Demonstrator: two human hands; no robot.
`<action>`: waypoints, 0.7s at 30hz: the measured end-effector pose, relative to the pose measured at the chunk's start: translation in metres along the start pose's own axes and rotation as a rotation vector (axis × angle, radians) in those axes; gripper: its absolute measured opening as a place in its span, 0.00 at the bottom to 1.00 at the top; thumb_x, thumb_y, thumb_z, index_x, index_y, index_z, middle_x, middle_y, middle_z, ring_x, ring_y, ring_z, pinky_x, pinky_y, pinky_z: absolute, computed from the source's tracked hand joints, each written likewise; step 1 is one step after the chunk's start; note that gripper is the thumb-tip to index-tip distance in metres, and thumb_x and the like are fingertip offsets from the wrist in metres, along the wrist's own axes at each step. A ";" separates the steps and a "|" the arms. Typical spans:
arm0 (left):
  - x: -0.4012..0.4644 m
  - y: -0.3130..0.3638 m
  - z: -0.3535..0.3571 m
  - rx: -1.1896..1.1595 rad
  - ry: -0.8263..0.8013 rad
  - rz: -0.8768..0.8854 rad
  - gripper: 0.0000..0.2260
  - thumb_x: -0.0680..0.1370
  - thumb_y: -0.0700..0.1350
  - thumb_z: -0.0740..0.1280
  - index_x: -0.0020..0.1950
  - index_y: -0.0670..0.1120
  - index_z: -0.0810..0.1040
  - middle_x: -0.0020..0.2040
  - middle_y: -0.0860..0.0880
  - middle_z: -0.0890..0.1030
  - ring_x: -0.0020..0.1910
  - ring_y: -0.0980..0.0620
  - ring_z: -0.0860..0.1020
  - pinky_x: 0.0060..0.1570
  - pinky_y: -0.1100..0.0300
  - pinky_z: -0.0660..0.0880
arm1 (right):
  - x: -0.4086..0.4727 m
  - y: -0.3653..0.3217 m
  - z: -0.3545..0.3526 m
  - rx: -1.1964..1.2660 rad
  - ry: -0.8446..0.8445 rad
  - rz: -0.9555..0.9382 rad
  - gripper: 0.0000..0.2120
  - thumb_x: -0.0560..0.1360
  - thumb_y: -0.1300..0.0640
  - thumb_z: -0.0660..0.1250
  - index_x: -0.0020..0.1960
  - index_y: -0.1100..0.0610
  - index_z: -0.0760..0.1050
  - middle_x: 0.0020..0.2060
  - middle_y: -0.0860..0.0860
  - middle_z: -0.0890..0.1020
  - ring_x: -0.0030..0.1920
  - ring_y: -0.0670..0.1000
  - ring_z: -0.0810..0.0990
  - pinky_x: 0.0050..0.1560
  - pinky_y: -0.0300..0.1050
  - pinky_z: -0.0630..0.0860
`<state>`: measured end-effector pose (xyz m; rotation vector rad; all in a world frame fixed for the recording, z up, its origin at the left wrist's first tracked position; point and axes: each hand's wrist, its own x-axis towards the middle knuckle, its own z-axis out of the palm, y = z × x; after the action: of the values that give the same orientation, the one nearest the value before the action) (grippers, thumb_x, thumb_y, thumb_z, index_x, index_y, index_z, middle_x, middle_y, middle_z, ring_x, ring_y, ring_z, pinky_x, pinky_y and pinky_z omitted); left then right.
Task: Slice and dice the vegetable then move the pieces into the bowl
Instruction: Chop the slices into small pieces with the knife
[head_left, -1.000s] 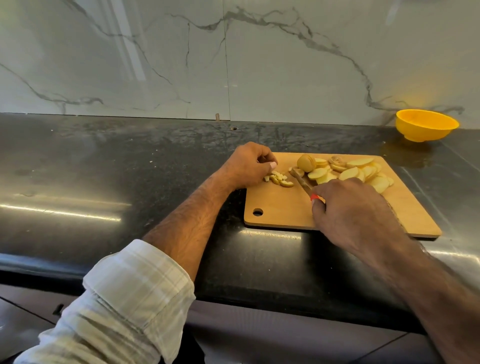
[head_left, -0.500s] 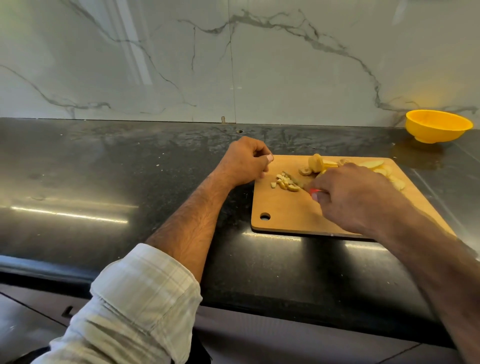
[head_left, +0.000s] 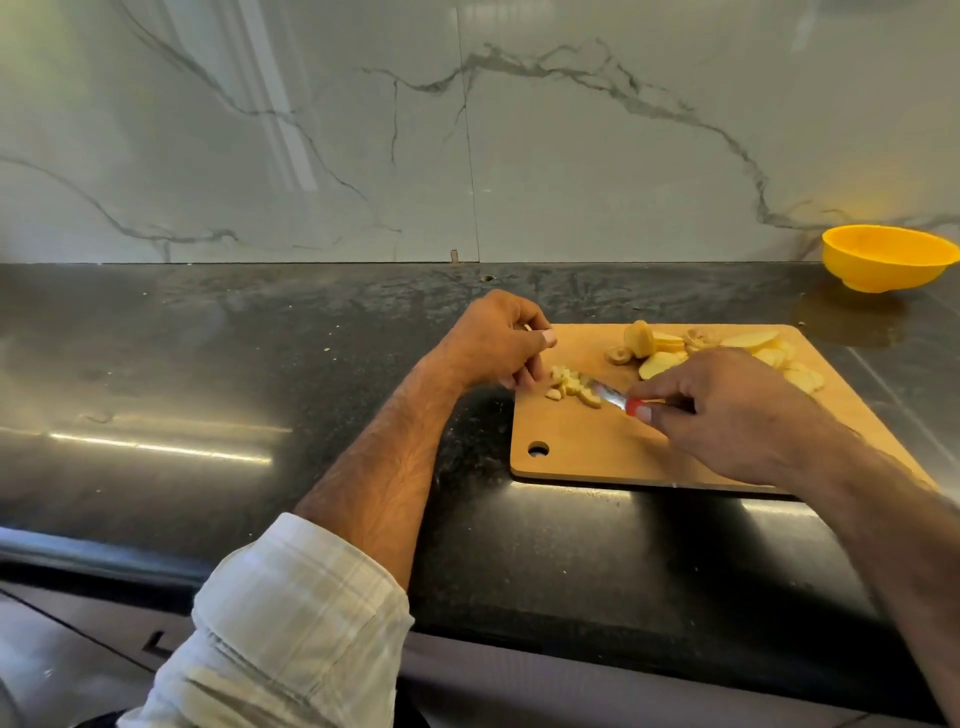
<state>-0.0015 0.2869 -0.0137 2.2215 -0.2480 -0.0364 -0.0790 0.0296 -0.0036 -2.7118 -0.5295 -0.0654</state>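
Far left: our sleeve (head_left: 291, 613) and forearm cross the dark tabletop (head_left: 182, 364), nothing else lying there.

L hand (head_left: 496, 340) sits at the board's (head_left: 582, 447) left edge, fingers curled in; something pale shows at the fingertips, prob. a small piece pinched, but we can't tell for sure. Just right of it, the dice (head_left: 569, 387), a little heap on the board's left part, touching the knife (head_left: 605, 392) blade. R hand (head_left: 727, 410) grips the red handle, fingers wrapped round it, blade tip pointing left into the heap. Behind and right of the R hand: slices (head_left: 660, 358) plus an uncut end piece, spread across the board's far half, partly hidden by the hand. Bowl (head_left: 891, 257) stands far right by the wall, well apart from the board, and looks empty from here.

Our read: dicing is barely begun, most slices not yet cut.

Risks:
- L fingertips are v. near the blade; a quick chop w/o tucking them could nick a finger.
- The heap sits near the board's left edge; a sweep leftward would push bits onto the tabletop.
- R wrist hovers over the slices; dragging it back may knock some off the right edge.
- The board's near edge lies close to the tabletop's front lip; a hard push could slide it toward us.

Room: wide open tabletop to the left, and a free lane between board and bowl for carrying pieces over.
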 end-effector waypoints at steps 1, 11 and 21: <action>0.003 -0.004 0.000 0.036 0.057 0.009 0.06 0.85 0.46 0.69 0.52 0.46 0.83 0.38 0.46 0.87 0.34 0.52 0.85 0.36 0.59 0.81 | 0.001 0.004 0.000 0.044 0.007 0.023 0.11 0.81 0.47 0.70 0.63 0.39 0.83 0.39 0.34 0.79 0.39 0.45 0.77 0.34 0.38 0.68; 0.010 -0.015 0.008 0.073 0.164 0.038 0.05 0.84 0.47 0.69 0.57 0.48 0.83 0.42 0.51 0.87 0.40 0.56 0.86 0.46 0.58 0.84 | 0.004 0.001 0.013 0.093 0.097 0.020 0.12 0.81 0.47 0.70 0.64 0.42 0.83 0.37 0.33 0.77 0.35 0.45 0.76 0.31 0.35 0.64; 0.011 -0.021 0.010 0.159 0.250 0.064 0.04 0.81 0.50 0.74 0.53 0.52 0.85 0.43 0.54 0.86 0.44 0.57 0.84 0.51 0.56 0.83 | 0.000 0.013 0.006 0.034 0.420 0.125 0.11 0.80 0.47 0.69 0.60 0.45 0.86 0.41 0.46 0.85 0.35 0.48 0.78 0.32 0.48 0.78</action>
<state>0.0115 0.2897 -0.0351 2.3462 -0.1882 0.3040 -0.0745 0.0205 -0.0140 -2.5842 -0.2327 -0.5709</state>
